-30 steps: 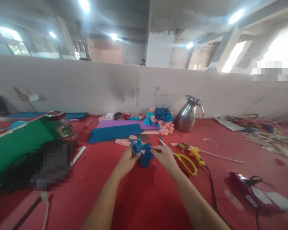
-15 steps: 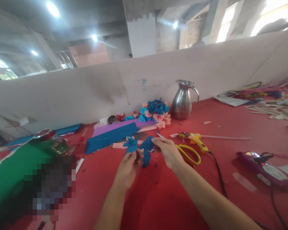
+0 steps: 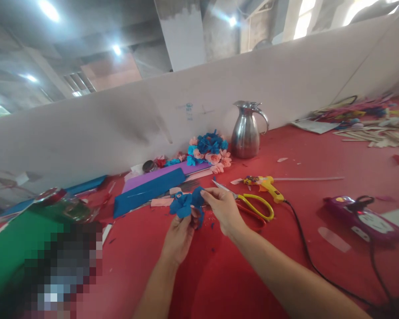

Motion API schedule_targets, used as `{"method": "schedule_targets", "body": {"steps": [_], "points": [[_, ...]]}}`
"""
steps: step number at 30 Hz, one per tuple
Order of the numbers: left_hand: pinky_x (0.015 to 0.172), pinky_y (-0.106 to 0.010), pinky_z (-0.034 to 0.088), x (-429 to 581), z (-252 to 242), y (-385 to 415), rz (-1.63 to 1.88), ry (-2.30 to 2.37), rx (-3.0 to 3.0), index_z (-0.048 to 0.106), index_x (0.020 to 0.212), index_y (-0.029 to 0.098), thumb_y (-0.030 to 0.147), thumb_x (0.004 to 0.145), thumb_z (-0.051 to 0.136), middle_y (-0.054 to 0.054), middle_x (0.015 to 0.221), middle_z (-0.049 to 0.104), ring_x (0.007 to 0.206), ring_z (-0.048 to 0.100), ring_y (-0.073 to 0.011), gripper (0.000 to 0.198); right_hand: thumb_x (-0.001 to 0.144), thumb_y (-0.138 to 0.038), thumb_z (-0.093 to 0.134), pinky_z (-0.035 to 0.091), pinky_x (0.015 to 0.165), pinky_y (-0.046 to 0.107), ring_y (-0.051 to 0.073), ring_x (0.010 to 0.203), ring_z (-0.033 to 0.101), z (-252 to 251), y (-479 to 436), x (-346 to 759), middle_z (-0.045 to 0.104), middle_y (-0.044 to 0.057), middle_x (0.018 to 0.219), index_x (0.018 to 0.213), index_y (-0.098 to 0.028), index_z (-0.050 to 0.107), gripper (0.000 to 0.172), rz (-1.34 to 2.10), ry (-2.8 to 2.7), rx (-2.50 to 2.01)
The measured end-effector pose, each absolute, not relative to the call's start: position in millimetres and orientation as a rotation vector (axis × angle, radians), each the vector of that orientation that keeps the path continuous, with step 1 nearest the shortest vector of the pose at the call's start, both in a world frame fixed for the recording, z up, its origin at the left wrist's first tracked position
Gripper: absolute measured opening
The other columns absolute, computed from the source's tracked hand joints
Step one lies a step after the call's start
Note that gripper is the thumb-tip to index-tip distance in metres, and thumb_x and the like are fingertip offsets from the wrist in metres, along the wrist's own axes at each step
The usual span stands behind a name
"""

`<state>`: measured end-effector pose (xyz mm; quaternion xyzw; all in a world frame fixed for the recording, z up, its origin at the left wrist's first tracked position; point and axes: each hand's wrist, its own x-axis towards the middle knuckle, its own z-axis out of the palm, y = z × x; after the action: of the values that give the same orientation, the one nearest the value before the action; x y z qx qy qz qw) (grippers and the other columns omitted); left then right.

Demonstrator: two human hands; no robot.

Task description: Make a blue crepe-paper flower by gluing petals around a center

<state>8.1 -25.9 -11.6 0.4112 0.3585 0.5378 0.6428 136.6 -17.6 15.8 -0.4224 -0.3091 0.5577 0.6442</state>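
Observation:
My left hand (image 3: 181,235) is closed around the base of a blue paper flower (image 3: 180,204), whose petals spread above my fingers. Between thumb and finger, my right hand (image 3: 222,210) pinches the edge of a blue paper strip (image 3: 197,195), which runs against the flower's right side. Part of the strip hangs behind my left fingers. Scissors (image 3: 256,207) with yellow and red handles lie just beyond my right hand. A blue paper sheet (image 3: 149,192) and pale pink paper pieces (image 3: 162,202) are on the red table beyond my left hand.
A pile of blue and pink paper flowers (image 3: 209,150) lies beside a steel jug (image 3: 246,133) near the white partition (image 3: 119,119). To the right are a yellow glue gun (image 3: 269,187) with its cord and a purple power strip (image 3: 365,221). A glass jar (image 3: 64,206) is at left.
My right hand has brought the blue strip closer to the flower, and less of it hangs loose. The camera view has shifted, showing more of the scissors.

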Motion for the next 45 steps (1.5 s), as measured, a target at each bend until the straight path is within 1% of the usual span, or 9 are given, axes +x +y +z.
{"method": "schedule_targets", "body": {"steps": [4,11,17,24,30,34,37,40,45], "points": [[0.062,-0.024,0.04,10,-15,-24,1.257,0.863,0.931,0.065,0.066,0.016,0.037,0.066,0.077,0.001,0.067,0.058,0.065,0.049,-0.0109,0.024,0.067,-0.04,0.067,0.047,0.054,0.027,0.012,0.052,0.055,14,-20,129,0.063,-0.001,0.06,0.072,-0.015,0.066,0.026,1.267,-0.714,-0.959],[0.061,-0.023,0.04,14,-13,-24,1.255,0.887,0.929,0.068,0.072,0.016,0.035,0.063,0.079,0.0,0.07,0.062,0.065,0.05,-0.0107,0.024,0.07,-0.037,0.065,0.045,0.048,0.025,0.011,0.046,0.053,17,-23,126,0.062,-0.002,0.056,0.071,-0.016,0.061,0.021,1.306,-0.665,-0.914],[0.066,-0.024,0.043,13,-18,-22,1.265,0.887,0.906,0.069,0.07,0.017,0.033,0.063,0.08,0.0,0.071,0.062,0.068,0.053,-0.0109,0.021,0.07,-0.037,0.065,0.041,0.046,0.023,0.011,0.046,0.052,16,-24,123,0.057,-0.004,0.05,0.072,-0.018,0.06,0.02,1.332,-0.659,-0.888],[0.065,-0.024,0.041,9,-23,-21,1.274,0.871,0.973,0.071,0.074,0.017,0.034,0.071,0.074,0.0,0.072,0.062,0.066,0.051,-0.0109,0.018,0.072,-0.042,0.063,0.043,0.047,0.023,0.011,0.049,0.052,13,-27,119,0.058,-0.004,0.056,0.073,-0.019,0.057,0.024,1.314,-0.7,-0.878],[0.059,-0.022,0.038,7,-24,-24,1.299,0.963,1.113,0.068,0.075,0.018,0.037,0.077,0.068,0.001,0.066,0.058,0.065,0.048,-0.0111,0.02,0.076,-0.039,0.06,0.046,0.052,0.024,0.012,0.055,0.055,12,-31,118,0.061,-0.003,0.064,0.075,-0.02,0.056,0.02,1.241,-0.772,-0.916],[0.059,-0.023,0.039,7,-22,-25,1.31,1.09,1.141,0.069,0.081,0.017,0.041,0.074,0.069,-0.001,0.069,0.06,0.064,0.05,-0.0126,0.025,0.074,-0.032,0.058,0.044,0.051,0.023,0.012,0.056,0.056,18,-36,117,0.061,-0.003,0.063,0.074,-0.021,0.055,0.012,1.277,-0.726,-0.885],[0.059,-0.023,0.038,8,-20,-25,1.313,1.098,1.121,0.068,0.077,0.017,0.042,0.073,0.069,-0.001,0.069,0.061,0.064,0.05,-0.0129,0.025,0.071,-0.025,0.055,0.042,0.048,0.022,0.011,0.052,0.053,21,-38,116,0.061,-0.003,0.061,0.073,-0.021,0.054,0.006,1.331,-0.707,-0.813],[0.058,-0.023,0.037,8,-19,-26,1.324,1.101,1.143,0.067,0.071,0.017,0.042,0.075,0.068,0.0,0.066,0.06,0.063,0.048,-0.0124,0.026,0.066,-0.02,0.055,0.041,0.046,0.021,0.01,0.048,0.051,20,-38,116,0.063,-0.004,0.062,0.077,-0.021,0.054,0.01,1.342,-0.735,-0.765],[0.058,-0.023,0.038,7,-17,-28,1.318,1.05,1.206,0.069,0.077,0.017,0.04,0.077,0.065,0.0,0.067,0.058,0.063,0.047,-0.0128,0.023,0.065,-0.02,0.06,0.042,0.046,0.022,0.01,0.047,0.051,17,-37,114,0.065,-0.004,0.066,0.081,-0.021,0.054,0.017,1.329,-0.762,-0.779]]}}
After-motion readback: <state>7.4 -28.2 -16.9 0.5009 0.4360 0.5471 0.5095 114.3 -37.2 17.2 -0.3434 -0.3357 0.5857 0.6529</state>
